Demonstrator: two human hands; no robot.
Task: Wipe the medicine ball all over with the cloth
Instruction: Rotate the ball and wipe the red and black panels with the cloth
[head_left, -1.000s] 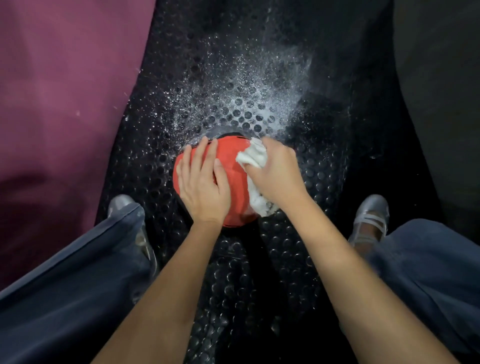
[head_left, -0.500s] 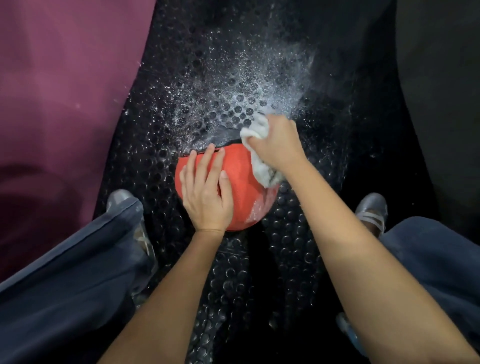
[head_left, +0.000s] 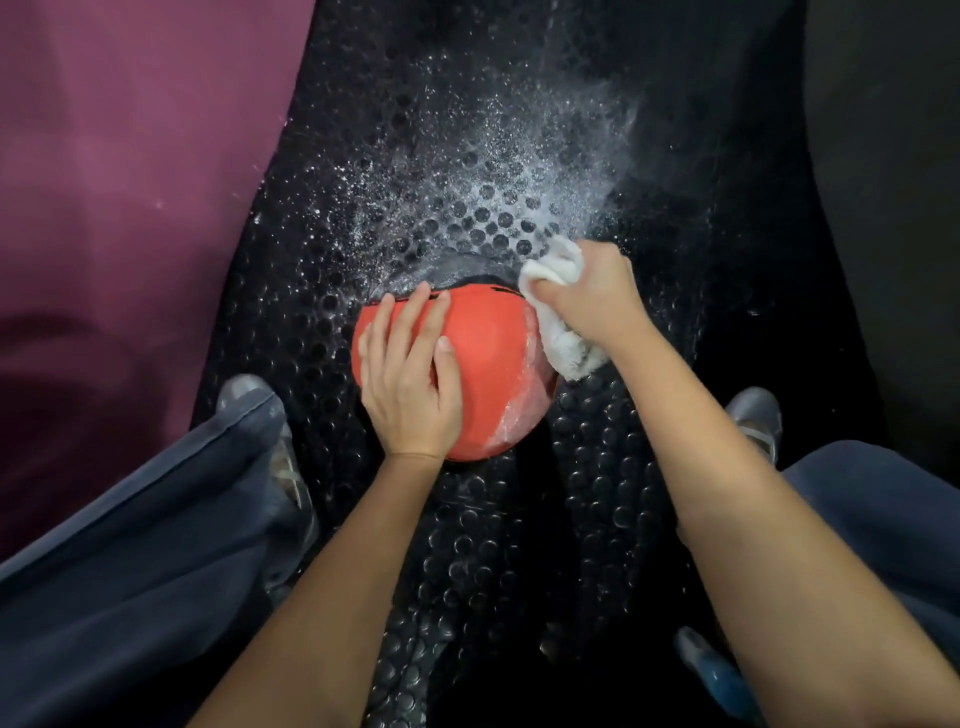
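The left hand (head_left: 410, 384) lies flat on the near-left side of the red medicine ball (head_left: 488, 364), which sits on a black studded mat (head_left: 597, 519). The right hand (head_left: 597, 291) grips a white cloth (head_left: 563, 345) against the ball's far-right side. White spray speckles the mat beyond.

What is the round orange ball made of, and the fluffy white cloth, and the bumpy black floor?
The round orange ball looks like matte rubber, with a wet sheen on its right side. The fluffy white cloth looks like terry cotton, its surface nubbly. The bumpy black floor mat is probably rubber: raised round studs with a dull shine.
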